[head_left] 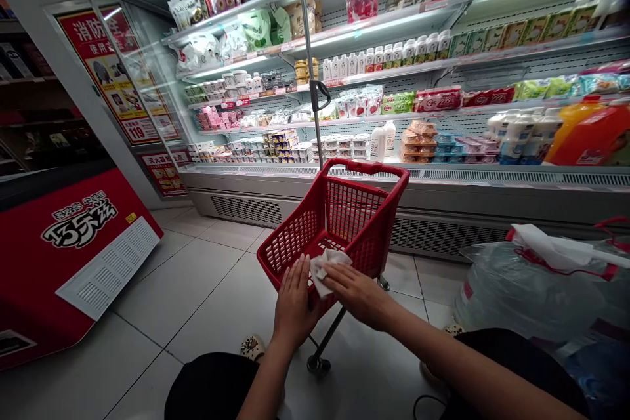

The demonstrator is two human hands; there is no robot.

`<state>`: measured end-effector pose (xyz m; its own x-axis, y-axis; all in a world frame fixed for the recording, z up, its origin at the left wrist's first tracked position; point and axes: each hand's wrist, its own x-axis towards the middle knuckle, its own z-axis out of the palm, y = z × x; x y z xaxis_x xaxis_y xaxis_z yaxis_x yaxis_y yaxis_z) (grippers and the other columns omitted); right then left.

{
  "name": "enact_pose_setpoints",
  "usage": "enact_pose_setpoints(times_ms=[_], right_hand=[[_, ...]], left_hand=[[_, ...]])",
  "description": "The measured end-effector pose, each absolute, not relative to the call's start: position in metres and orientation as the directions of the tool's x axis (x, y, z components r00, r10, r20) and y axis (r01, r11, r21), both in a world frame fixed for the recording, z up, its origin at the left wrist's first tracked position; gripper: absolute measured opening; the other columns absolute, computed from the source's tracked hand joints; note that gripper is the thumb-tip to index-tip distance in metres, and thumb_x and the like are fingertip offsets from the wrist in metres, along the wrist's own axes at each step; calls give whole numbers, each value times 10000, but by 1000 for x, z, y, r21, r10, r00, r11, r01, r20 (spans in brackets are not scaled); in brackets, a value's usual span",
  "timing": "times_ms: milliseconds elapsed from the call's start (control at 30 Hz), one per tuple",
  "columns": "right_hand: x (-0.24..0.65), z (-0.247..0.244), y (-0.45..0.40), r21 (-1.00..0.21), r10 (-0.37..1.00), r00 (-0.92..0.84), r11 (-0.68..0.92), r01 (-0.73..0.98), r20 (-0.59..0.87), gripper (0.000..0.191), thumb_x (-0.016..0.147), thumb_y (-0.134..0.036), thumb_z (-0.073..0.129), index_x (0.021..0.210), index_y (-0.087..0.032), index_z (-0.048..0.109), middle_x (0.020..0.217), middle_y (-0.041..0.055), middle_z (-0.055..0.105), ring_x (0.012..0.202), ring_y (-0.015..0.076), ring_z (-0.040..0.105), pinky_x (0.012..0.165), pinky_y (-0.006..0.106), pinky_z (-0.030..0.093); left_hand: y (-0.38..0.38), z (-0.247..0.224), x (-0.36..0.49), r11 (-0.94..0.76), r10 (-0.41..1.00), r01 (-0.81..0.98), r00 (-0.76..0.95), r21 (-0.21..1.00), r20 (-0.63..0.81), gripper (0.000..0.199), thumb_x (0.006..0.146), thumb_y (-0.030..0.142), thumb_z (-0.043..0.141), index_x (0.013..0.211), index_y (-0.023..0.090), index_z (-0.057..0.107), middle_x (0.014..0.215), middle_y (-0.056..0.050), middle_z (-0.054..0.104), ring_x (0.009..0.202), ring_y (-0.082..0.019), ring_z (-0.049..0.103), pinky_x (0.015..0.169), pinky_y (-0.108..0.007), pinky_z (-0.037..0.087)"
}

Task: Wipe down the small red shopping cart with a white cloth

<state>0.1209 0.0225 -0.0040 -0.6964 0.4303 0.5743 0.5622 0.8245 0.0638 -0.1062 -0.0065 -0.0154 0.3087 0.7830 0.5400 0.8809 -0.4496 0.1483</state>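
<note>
A red plastic shopping cart with lattice sides stands in front of me, its open basket tilted toward me. My left hand lies over the near rim, with long straight fingers on the inner side and the thumb closer to me. Pressed against the near right part of that rim is a crumpled white wipe. My right hand holds this wipe under its fingers, which hide part of it. Below the basket, a metal leg with a dark caster rests on the floor.
A long refrigerated display stocked with dairy and drinks runs behind the cart. A tall metal pole rises at the cart's back. Left stands a red chest freezer; right are plastic-wrapped bottles. My knees flank the cart.
</note>
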Motion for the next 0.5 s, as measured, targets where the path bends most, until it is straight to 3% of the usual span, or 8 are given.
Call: enact_pose_setpoints(times_ms=[200, 400, 500], right_hand=[[147, -5, 42, 70, 376, -734, 865, 497, 566, 604, 994, -60, 437, 1588, -168, 408, 1567, 107, 529, 1497, 204, 426, 1224, 435, 421], [228, 10, 107, 95, 555, -601, 684, 723, 576, 526, 1036, -133, 361, 1537, -199, 506, 1523, 73, 584, 1418, 216, 533, 1221, 383, 418], [256, 22, 135, 58, 608, -481, 581, 812, 631, 490, 1055, -186, 317, 1460, -152, 590, 1501, 144, 592, 1396, 284, 557, 1216, 454, 416]], left_hand=[[-9, -14, -106, -450, 788, 880, 315, 148, 529, 960, 897, 214, 572, 1680, 239, 17, 1705, -96, 312, 1569, -291, 306, 1262, -541, 312], [-9, -13, -107, -456, 785, 875, 310, 161, 537, 937, 946, 283, 568, 1682, 258, -12, 1708, -98, 306, 1560, -303, 327, 1259, -548, 313], [-10, -12, -107, -457, 790, 874, 313, 166, 527, 946, 942, 274, 570, 1682, 257, -19, 1709, -92, 305, 1564, -295, 318, 1267, -538, 302]])
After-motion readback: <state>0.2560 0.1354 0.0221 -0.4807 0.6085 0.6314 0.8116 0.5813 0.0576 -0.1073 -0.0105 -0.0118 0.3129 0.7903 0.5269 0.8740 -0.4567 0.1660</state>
